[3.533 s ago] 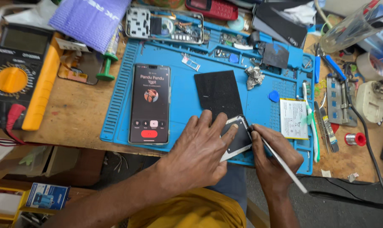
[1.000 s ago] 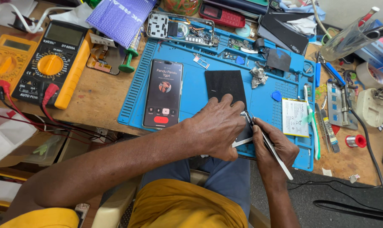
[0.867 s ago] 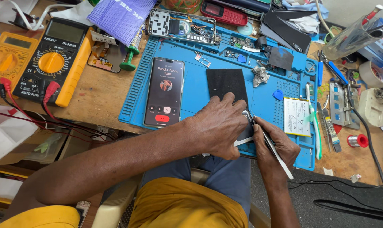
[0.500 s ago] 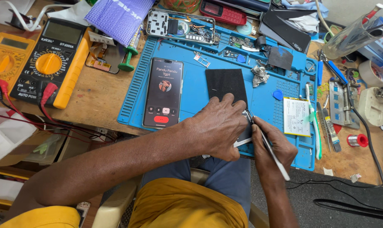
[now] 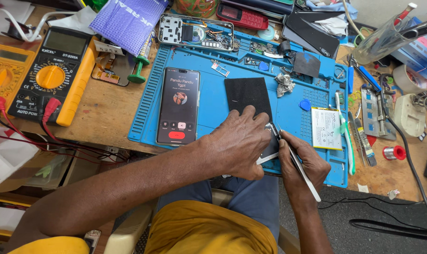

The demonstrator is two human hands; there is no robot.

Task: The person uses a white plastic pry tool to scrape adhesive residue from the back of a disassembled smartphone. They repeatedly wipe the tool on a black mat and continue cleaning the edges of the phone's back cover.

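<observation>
My left hand (image 5: 239, 143) presses down on a small phone part (image 5: 270, 148) at the front edge of the blue work mat (image 5: 213, 99), covering most of it. My right hand (image 5: 305, 162) grips a thin metal tweezer-like tool (image 5: 302, 169), its tip touching the part beside my left fingers. A black square pad (image 5: 247, 95) lies just beyond my left hand. A lit smartphone (image 5: 178, 106) showing a call screen lies face up to the left on the mat.
Two yellow multimeters (image 5: 53, 73) with red leads sit at the left. An opened phone frame (image 5: 194, 33), a flat battery (image 5: 326, 128), a toothbrush (image 5: 345, 131), a solder spool (image 5: 394, 152) and several tools crowd the back and right. A purple pouch (image 5: 126, 21) lies at the back.
The view has shifted left and nearer since the oldest frame. Both hands stay on the small part, with only slight movement of the tool in my right hand.
</observation>
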